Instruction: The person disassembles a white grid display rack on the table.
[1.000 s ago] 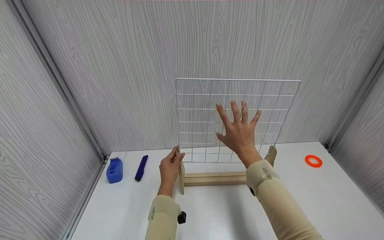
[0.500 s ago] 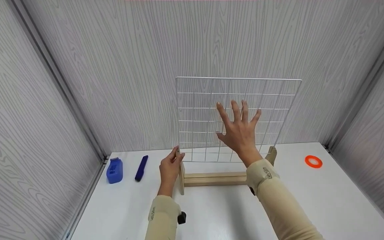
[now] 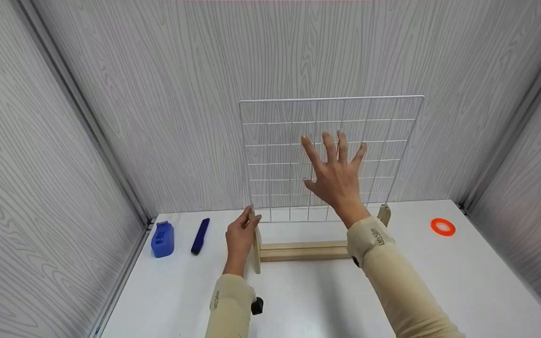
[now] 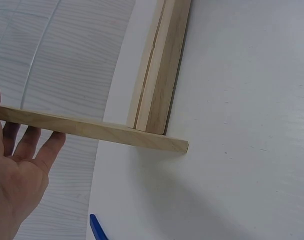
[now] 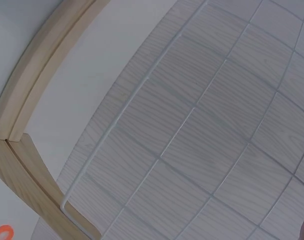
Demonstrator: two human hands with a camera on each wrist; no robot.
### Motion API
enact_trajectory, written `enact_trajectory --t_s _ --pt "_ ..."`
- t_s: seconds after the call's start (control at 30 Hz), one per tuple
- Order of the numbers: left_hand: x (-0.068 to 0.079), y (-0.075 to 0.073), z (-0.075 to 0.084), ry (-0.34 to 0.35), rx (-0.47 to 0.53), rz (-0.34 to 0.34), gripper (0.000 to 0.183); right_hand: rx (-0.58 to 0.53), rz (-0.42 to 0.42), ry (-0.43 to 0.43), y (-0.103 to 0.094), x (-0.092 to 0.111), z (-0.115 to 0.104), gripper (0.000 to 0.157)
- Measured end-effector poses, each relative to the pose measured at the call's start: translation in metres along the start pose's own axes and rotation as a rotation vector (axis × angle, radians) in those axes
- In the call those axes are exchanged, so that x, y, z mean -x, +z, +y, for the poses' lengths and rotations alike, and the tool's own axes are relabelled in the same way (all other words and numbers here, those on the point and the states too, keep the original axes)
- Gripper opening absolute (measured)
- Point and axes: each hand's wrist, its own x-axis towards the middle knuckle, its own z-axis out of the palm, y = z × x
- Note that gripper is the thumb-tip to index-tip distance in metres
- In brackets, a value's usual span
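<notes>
A white wire grid panel (image 3: 331, 98) stands upright above a wooden stand, whose crossbar (image 3: 303, 252) joins two side boards. My left hand (image 3: 240, 239) pinches the upper end of the left side board (image 4: 116, 132), thumb on one face and fingertips on the other in the left wrist view. My right hand (image 3: 336, 180) lies across the middle of the grid with fingers spread wide and fairly straight. In the right wrist view, the lower corner of the grid (image 5: 147, 77) overlaps the grooved right side board (image 5: 26, 180); only bits of fingers show at the right edge.
On the white table (image 3: 181, 291), a blue dispenser-like block (image 3: 163, 240) and a slim dark blue tool (image 3: 200, 236) lie left of the stand. An orange ring (image 3: 442, 227) lies at the right. Behind is a grey wood-patterned wall (image 3: 195, 94), with side walls left and right.
The grid has risen, its upper left corner shifting left, and my right hand has moved up with it. My left hand keeps its hold on the side board.
</notes>
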Motion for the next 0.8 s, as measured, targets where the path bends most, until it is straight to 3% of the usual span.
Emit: enact_trajectory --t_s 0.43,0.8 --pt "0.0 -0.001 0.001 -0.024 0.032 0.009 0.051 0.011 -0.003 -0.01 -0.01 -0.012 0.004 0.123" --pt "0.001 0.002 0.004 -0.006 0.042 0.014 0.053 0.028 -0.014 -0.015 -0.025 -0.026 0.01 0.123"
